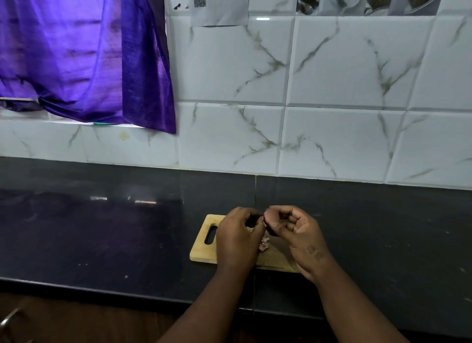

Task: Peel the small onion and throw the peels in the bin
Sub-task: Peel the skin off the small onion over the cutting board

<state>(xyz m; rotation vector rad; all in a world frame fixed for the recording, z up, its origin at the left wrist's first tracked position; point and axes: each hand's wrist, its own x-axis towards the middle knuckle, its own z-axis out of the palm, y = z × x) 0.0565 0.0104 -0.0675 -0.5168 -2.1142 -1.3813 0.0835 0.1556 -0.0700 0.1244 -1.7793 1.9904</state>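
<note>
Both hands meet above a small wooden cutting board on the black counter. My right hand grips the small purplish onion in its curled fingers. My left hand pinches at the onion's left side, where a dark strip of skin shows between its fingers. A few pink peel scraps lie on the board just below the hands. No bin is in view.
The black counter stretches left and right of the board, with its front edge close to me. A white marble-tile wall rises behind it. A purple curtain hangs at the upper left over a window ledge.
</note>
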